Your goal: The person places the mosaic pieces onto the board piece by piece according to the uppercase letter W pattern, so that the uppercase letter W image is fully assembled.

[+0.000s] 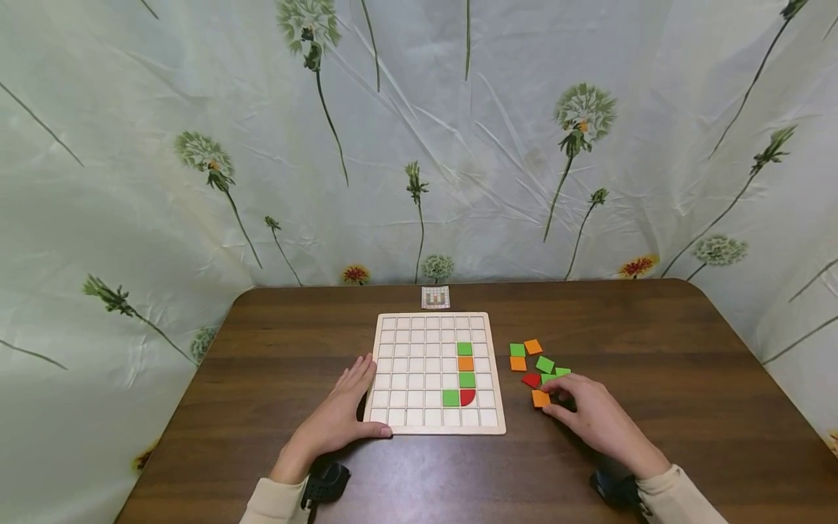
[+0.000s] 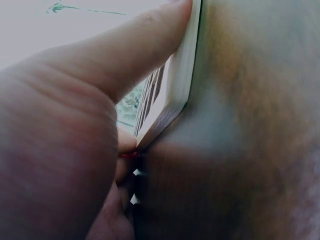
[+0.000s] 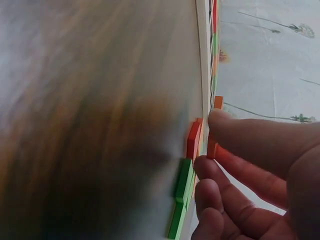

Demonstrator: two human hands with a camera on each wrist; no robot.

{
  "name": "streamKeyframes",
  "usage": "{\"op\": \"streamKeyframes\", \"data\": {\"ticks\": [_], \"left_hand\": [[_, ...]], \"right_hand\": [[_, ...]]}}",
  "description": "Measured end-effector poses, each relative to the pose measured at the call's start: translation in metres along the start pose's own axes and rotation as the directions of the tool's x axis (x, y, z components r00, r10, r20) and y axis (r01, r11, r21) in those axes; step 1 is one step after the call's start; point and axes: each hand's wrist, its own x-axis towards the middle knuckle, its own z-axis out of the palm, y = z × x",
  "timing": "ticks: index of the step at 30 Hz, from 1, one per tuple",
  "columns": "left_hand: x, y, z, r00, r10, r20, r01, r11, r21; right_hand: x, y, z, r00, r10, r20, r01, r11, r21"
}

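Note:
A pale wooden grid board (image 1: 452, 430) lies flat in the middle of the brown table. My left hand (image 1: 337, 418) rests along its left edge, fingers extended and thumb on the front rim near the corner. In the right wrist view an orange square tile (image 3: 214, 147) is pinched between the thumb and a finger of my right hand (image 1: 592, 418), a little above the table. Beside that hand lie a red rounded tile (image 1: 531, 380) and several green tiles (image 1: 545, 364). On the board sit several green tiles (image 1: 451, 398), one orange tile (image 1: 465, 364) and a red rounded tile (image 1: 468, 397).
Right of the board lie a loose green tile (image 1: 517, 350) and two orange tiles (image 1: 533, 346). A small printed card (image 1: 435, 298) with a grid pattern is behind the board. The brown table (image 1: 294, 327) ends at a flower-printed curtain (image 1: 393, 145).

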Motion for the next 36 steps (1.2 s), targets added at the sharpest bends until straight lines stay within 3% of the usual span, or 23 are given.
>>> {"op": "streamKeyframes", "data": {"ticks": [12,36], "left_hand": [[-0.001,0.0,0.001,1.0,-0.011,0.011,0.011,1.0,-0.008],[-0.001,0.0,0.0,1.0,-0.009,0.008,0.009,1.0,-0.005]], "right_hand": [[0.005,-0.012,0.005,0.992,-0.063,-0.111,0.066,0.997,0.029],[0.024,-0.046,0.029,0.986,-0.128,-0.108,0.136,0.988,0.069]]}}
